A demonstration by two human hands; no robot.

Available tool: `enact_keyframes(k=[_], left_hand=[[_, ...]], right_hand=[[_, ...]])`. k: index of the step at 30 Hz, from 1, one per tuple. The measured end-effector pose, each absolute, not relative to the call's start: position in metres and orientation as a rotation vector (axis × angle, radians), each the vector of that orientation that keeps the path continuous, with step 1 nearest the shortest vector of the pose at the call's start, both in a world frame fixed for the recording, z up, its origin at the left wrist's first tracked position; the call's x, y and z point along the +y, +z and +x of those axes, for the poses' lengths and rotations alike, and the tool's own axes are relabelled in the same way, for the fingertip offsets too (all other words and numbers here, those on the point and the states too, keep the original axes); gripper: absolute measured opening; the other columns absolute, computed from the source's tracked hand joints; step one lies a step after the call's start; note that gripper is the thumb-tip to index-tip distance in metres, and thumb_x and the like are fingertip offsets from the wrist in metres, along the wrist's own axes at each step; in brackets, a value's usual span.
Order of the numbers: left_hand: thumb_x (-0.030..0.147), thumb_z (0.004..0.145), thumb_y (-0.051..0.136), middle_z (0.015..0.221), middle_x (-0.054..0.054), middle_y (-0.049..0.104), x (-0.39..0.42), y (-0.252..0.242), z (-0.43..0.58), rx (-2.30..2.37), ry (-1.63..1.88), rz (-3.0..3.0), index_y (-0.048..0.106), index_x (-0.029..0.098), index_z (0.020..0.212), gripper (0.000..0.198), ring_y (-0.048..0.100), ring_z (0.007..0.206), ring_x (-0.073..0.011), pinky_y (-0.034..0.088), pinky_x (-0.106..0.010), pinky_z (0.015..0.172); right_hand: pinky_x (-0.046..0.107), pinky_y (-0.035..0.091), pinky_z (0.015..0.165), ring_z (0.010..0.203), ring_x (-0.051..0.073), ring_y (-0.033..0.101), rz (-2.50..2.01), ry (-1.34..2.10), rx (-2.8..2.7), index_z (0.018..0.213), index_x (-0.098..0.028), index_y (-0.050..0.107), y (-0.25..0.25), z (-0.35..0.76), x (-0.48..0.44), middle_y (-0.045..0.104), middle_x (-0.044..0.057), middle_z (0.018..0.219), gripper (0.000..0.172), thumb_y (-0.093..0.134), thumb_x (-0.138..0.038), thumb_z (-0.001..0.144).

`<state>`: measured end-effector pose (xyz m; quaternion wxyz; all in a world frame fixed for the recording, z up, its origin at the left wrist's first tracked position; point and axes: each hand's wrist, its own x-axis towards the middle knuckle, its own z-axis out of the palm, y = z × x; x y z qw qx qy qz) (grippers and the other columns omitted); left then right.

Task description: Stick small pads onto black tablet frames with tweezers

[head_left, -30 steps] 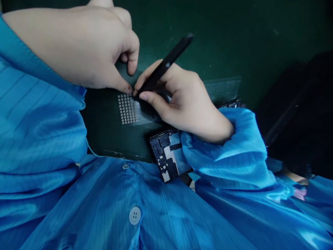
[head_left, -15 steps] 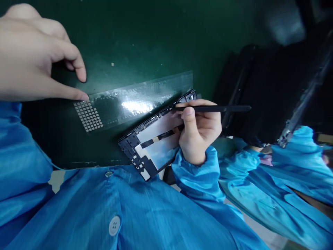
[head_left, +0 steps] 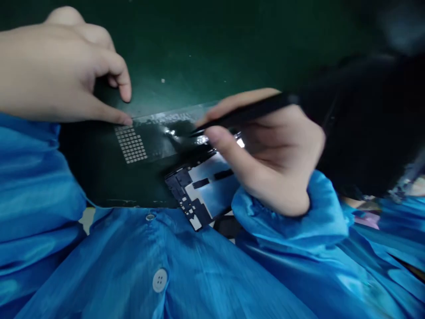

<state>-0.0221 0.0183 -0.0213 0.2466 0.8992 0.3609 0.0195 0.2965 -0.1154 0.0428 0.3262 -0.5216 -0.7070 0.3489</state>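
My left hand (head_left: 83, 73) rests on the table with its thumb tip on the upper corner of a clear film strip (head_left: 156, 144). Its thumb and index finger are apart. Rows of small square grey pads (head_left: 133, 145) stick to the film's left end. My right hand (head_left: 268, 155) grips black tweezers (head_left: 245, 110), their tips pointing left above the film; whether they hold a pad cannot be made out. Below them lies an opened phone body (head_left: 212, 190), tilted, with a silvery middle and dark parts at its lower left end. My right hand partly hides it.
The table (head_left: 186, 40) is dark green, with a tiny pale piece (head_left: 163, 81) beyond the film. A large dark mass (head_left: 372, 133), blurred, stands at the right. Past it, blue sleeves (head_left: 398, 221) belong to another person. The phone's lower corner reaches over the table's near edge.
My right hand has moved up and left with the tweezers, from the phone body to over the film. My left thumb stays on the film's corner. The whole view has shifted slightly.
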Motion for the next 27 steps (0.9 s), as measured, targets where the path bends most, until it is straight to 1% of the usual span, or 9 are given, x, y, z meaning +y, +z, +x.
enact_keyframes(k=[3, 5, 8, 13, 16, 18, 21, 24, 27], left_hand=[[0.117, 0.068, 0.012, 0.098, -0.008, 0.055, 0.008, 0.000, -0.004, 1.131, -0.044, 2.415, 0.077, 0.018, 0.096, 0.122, 0.053, 0.131, -0.0350, 0.042, -0.059, 0.118], [0.116, 0.062, 0.004, 0.102, -0.010, 0.054, 0.004, 0.009, 0.005, 1.161, -0.147, 2.367, 0.077, 0.017, 0.096, 0.127, 0.051, 0.135, -0.0391, 0.043, -0.059, 0.118], [0.114, 0.053, 0.005, 0.108, -0.011, 0.052, 0.002, 0.015, 0.012, 1.212, -0.229, 2.316, 0.077, 0.018, 0.098, 0.128, 0.049, 0.139, -0.0416, 0.040, -0.056, 0.122], [0.107, 0.053, 0.013, 0.109, -0.011, 0.051, 0.003, 0.016, 0.015, 1.225, -0.231, 2.305, 0.074, 0.023, 0.098, 0.114, 0.046, 0.138, -0.0390, 0.036, -0.049, 0.123], [0.107, 0.050, 0.011, 0.109, -0.012, 0.051, 0.003, 0.017, 0.016, 1.243, -0.258, 2.300, 0.073, 0.022, 0.099, 0.116, 0.045, 0.140, -0.0399, 0.037, -0.049, 0.120], [0.107, 0.048, 0.010, 0.109, -0.011, 0.051, 0.003, 0.018, 0.017, 1.250, -0.266, 2.301, 0.073, 0.022, 0.098, 0.118, 0.048, 0.138, -0.0393, 0.039, -0.050, 0.118], [0.109, 0.049, 0.007, 0.110, -0.009, 0.051, 0.001, 0.018, 0.017, 1.279, -0.246, 2.292, 0.074, 0.021, 0.098, 0.120, 0.055, 0.126, -0.0344, 0.041, -0.051, 0.113], [0.112, 0.055, 0.004, 0.108, -0.009, 0.051, 0.000, 0.014, 0.016, 1.284, -0.176, 2.296, 0.075, 0.020, 0.099, 0.124, 0.053, 0.135, -0.0362, 0.044, -0.051, 0.109], [0.116, 0.055, 0.004, 0.104, -0.008, 0.050, 0.001, 0.006, 0.009, 1.231, -0.117, 2.335, 0.075, 0.019, 0.098, 0.129, 0.051, 0.142, -0.0374, 0.042, -0.055, 0.118]], right_hand=[[0.042, 0.071, 0.100, 0.104, 0.023, 0.082, -1.111, 1.208, -2.035, 0.113, -0.028, 0.076, 0.024, 0.263, -0.086, 0.084, 0.002, 0.113, 0.020, 0.078, -0.047, 0.105], [0.039, 0.071, 0.097, 0.104, 0.022, 0.082, -1.040, 1.273, -2.080, 0.114, -0.027, 0.075, 0.007, 0.249, -0.077, 0.084, 0.002, 0.113, 0.015, 0.077, -0.039, 0.106], [0.037, 0.070, 0.097, 0.106, 0.023, 0.081, -1.065, 1.284, -2.054, 0.117, -0.026, 0.075, -0.006, 0.244, -0.075, 0.084, 0.004, 0.112, 0.014, 0.075, -0.036, 0.108], [0.034, 0.069, 0.094, 0.104, 0.022, 0.081, -1.093, 1.284, -1.971, 0.116, -0.026, 0.073, -0.004, 0.246, -0.078, 0.083, 0.005, 0.113, 0.020, 0.075, -0.044, 0.107], [0.032, 0.068, 0.093, 0.104, 0.021, 0.081, -1.107, 1.282, -1.980, 0.116, -0.026, 0.073, -0.004, 0.246, -0.077, 0.083, 0.004, 0.114, 0.021, 0.076, -0.044, 0.107], [0.032, 0.069, 0.091, 0.103, 0.021, 0.081, -1.106, 1.265, -2.007, 0.117, -0.027, 0.073, -0.004, 0.245, -0.077, 0.083, 0.004, 0.114, 0.016, 0.075, -0.040, 0.108], [0.033, 0.069, 0.092, 0.101, 0.020, 0.081, -1.095, 1.204, -2.085, 0.113, -0.029, 0.074, -0.004, 0.243, -0.072, 0.084, 0.002, 0.113, 0.007, 0.076, -0.027, 0.106], [0.032, 0.068, 0.096, 0.102, 0.019, 0.081, -1.074, 1.281, -2.062, 0.106, -0.029, 0.077, -0.005, 0.243, -0.063, 0.084, 0.000, 0.112, 0.013, 0.080, -0.017, 0.101], [0.030, 0.068, 0.086, 0.092, 0.016, 0.081, -1.009, 1.515, -1.749, 0.106, -0.023, 0.078, 0.000, 0.253, -0.065, 0.085, 0.000, 0.103, 0.007, 0.081, -0.019, 0.102]])
